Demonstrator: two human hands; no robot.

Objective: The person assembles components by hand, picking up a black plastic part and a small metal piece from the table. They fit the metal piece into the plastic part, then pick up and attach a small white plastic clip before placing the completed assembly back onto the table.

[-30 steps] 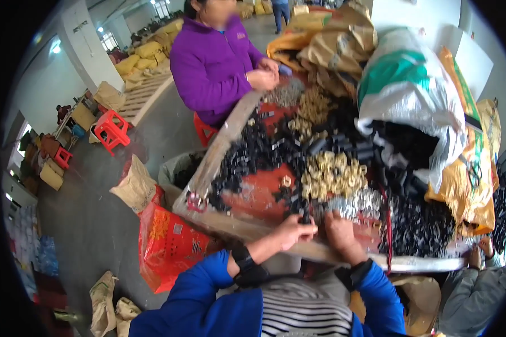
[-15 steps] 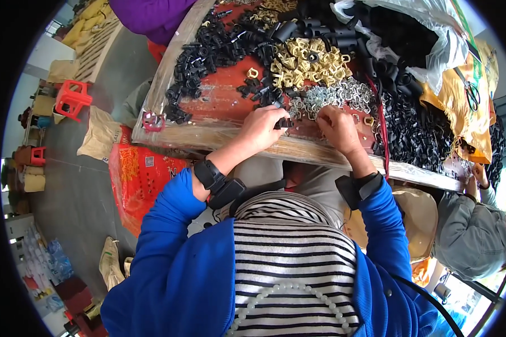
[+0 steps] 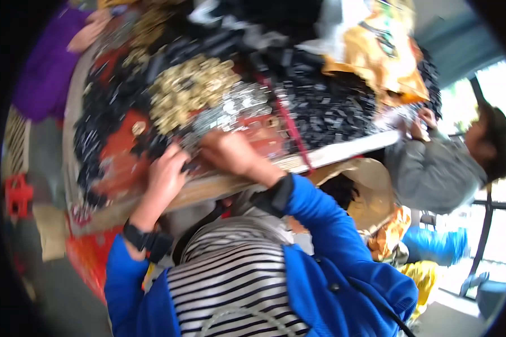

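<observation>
Motion smears the picture. My left hand (image 3: 168, 173) is at the near edge of the red-topped table (image 3: 118, 171), closed on a small black plastic piece (image 3: 190, 167) that shows at its fingertips. Close beside it on the right, my right hand (image 3: 229, 151) is held low with curled fingers, next to a heap of small silver metal pieces (image 3: 239, 106). Whether it holds one of them is hidden. Beyond the hands lies a heap of gold-coloured metal pieces (image 3: 190, 90). Loose black plastic parts (image 3: 98, 132) spread to the left.
A red strap (image 3: 289, 121) crosses the table, with more black parts (image 3: 329, 104) beyond it. An orange-yellow sack (image 3: 376, 53) stands at the back. A person in grey (image 3: 433, 168) works at the right; a purple sleeve (image 3: 48, 67) is at the far left. Wood (image 3: 348, 150) edges the table.
The whole view has swung to the right, so table and hands appear further left and the person in grey shows more fully. My hands remain close together at the table edge.
</observation>
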